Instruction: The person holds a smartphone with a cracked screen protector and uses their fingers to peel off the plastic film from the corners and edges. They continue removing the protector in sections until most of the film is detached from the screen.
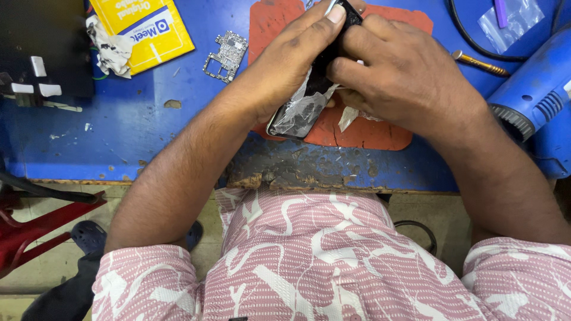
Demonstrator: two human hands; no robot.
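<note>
1. My left hand is wrapped around a dark phone, fingers closed along its far edge, holding it tilted above the desk.
2. My right hand is closed on the same phone from the other side, fingertips pressed at its middle, so both hands meet on it.
3. Crumpled clear film hangs loose from the phone's near end, and a torn scrap of it sticks out under my right hand.
4. The phone sits over a worn red mat, cracked along its near edge, lying on the blue desk.
5. The desk's paint is scuffed, and its near edge is chipped down to grey and raw wood.
6. A bare circuit board lies just left of the mat; beyond it sits a yellow box with a crumpled rag against it.
7. On the right, a blue heat gun rests on the desk, with a brass-handled tool, a black cable and a small clear bag behind it.
8. Below the desk I see a tiled floor, a red metal frame and a dark sandal.
</note>
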